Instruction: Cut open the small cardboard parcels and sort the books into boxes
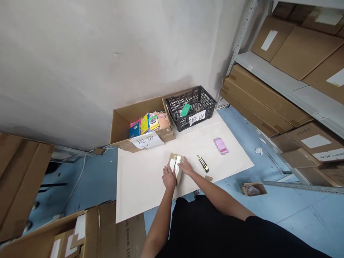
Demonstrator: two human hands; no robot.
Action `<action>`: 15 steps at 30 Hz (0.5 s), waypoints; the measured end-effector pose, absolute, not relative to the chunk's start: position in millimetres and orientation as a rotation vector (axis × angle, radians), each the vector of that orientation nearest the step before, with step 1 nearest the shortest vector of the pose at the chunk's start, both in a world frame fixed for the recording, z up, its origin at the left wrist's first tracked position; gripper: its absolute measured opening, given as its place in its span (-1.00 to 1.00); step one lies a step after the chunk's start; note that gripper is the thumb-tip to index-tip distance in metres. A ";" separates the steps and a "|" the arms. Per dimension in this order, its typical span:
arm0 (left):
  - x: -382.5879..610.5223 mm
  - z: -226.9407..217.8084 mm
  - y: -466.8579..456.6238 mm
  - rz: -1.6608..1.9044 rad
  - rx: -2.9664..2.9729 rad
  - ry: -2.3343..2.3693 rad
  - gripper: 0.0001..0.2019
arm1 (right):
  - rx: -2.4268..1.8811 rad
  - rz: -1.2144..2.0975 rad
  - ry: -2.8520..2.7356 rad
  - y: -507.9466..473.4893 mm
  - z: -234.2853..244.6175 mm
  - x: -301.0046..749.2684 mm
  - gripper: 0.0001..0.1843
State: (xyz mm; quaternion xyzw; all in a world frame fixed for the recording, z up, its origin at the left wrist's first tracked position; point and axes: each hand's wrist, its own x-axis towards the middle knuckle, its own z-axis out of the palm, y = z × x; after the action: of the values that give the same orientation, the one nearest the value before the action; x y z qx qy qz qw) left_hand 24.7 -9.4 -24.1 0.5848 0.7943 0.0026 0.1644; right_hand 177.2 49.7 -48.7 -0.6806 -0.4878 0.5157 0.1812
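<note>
A small brown cardboard box (176, 163) with shiny tape on its top lies on the white table (145, 182). My left hand (168, 177) rests on its near left side, fingers laid against it. My right hand (186, 166) presses on its right side with the fingers curled over the edge. A yellow and black utility knife (203, 163) lies on the table just right of my right hand, untouched.
An open carton (122, 123) of colourful packets and a black plastic basket (197, 98) with a green item stand at the table's far edge, both labelled. A pink item (220, 146) lies at right. Shelves of cartons (282, 100) line the right; more cartons sit lower left.
</note>
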 end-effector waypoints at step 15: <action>-49.2 -22.8 -19.2 0.492 1.433 1.855 -0.70 | -2.008 1.182 -1.689 24.3 -53.6 132.2 0.09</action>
State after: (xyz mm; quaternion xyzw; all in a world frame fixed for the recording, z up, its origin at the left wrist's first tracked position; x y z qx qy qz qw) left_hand -49.2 -19.2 -22.8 0.5571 0.7211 0.1912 0.3648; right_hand 132.2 24.3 -53.6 -0.6916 -0.5819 0.4071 0.1315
